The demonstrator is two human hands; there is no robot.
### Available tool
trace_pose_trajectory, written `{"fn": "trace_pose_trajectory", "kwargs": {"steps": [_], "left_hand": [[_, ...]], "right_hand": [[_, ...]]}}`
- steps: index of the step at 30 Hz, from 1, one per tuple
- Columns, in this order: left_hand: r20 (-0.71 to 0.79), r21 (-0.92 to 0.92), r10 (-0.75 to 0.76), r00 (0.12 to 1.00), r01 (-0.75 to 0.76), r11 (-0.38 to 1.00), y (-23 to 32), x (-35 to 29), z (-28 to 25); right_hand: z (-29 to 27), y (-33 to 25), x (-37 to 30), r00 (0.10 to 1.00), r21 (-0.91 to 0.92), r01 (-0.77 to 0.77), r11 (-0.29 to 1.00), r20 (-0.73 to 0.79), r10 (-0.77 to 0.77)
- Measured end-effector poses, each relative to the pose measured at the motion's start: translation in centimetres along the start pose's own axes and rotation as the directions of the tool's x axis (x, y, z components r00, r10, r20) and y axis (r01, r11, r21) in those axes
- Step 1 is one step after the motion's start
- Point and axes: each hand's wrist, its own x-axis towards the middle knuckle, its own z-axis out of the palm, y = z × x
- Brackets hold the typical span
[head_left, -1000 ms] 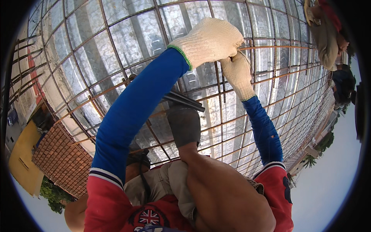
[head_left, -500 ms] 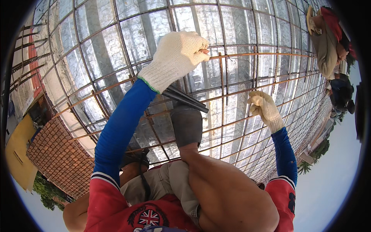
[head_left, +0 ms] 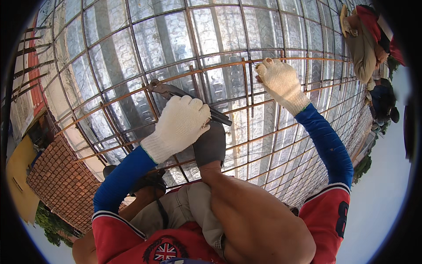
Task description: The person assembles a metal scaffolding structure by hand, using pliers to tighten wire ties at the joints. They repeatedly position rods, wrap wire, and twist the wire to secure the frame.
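My left hand [head_left: 178, 127], in a white knit glove, is closed over the handles of a pair of pincers [head_left: 163, 89]. The round jaws stick out past the knuckles on one side, and the dark handle ends show on the other. My right hand [head_left: 281, 83], also gloved, is closed at a rusty reinforcing bar [head_left: 220, 67] near a crossing. Its fingertips are curled, and whatever they pinch is too small or hidden to make out. The bars form a grid [head_left: 246, 37] over shiny ribbed metal sheeting [head_left: 220, 26].
My boot [head_left: 210, 147] stands on the grid just beside the pincers' handles. A brick-patterned surface [head_left: 61, 180] lies at the left, with bar ends [head_left: 33, 66] projecting above it. At the far right another person [head_left: 367, 44] crouches, and a dark-clothed figure [head_left: 382, 101] is beyond.
My left hand has come down and back from the rusty bar onto the pincers and closed over them. My right hand has moved up and leftward to the rusty bar.
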Motion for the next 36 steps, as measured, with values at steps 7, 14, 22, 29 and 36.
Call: {"fn": "trace_pose_trajectory", "kwargs": {"steps": [7,14,22,29,36], "left_hand": [[-0.049,-0.088,-0.197,0.979,0.192,0.977,-1.0,-4.2,1.2],[0.043,-0.655,-0.719,0.693,0.563,0.504,1.1,-4.8,4.0],[0.212,-0.761,-0.759,0.615,0.592,0.267,1.2,-4.1,2.0],[0.116,-0.68,-0.811,0.573,0.641,0.356,-1.0,-4.0,-0.4],[0.289,-0.746,-0.78,0.556,0.641,0.181,-1.0,-2.6,3.1]], "right_hand": [[1.2,0.2,2.7,0.995,0.105,-0.063,0.993,0.078,0.055],[0.4,-1.5,3.3,0.951,0.222,-0.292,0.93,0.17,0.258],[0.4,-2.1,2.6,0.92,0.263,-0.391,0.882,0.066,0.388],[-4.3,-9.1,3.3,0.962,0.679,-0.263,0.685,0.127,0.244],[-1.2,-16.5,3.6,0.97,0.652,-0.23,0.723,0.211,0.119]]}}
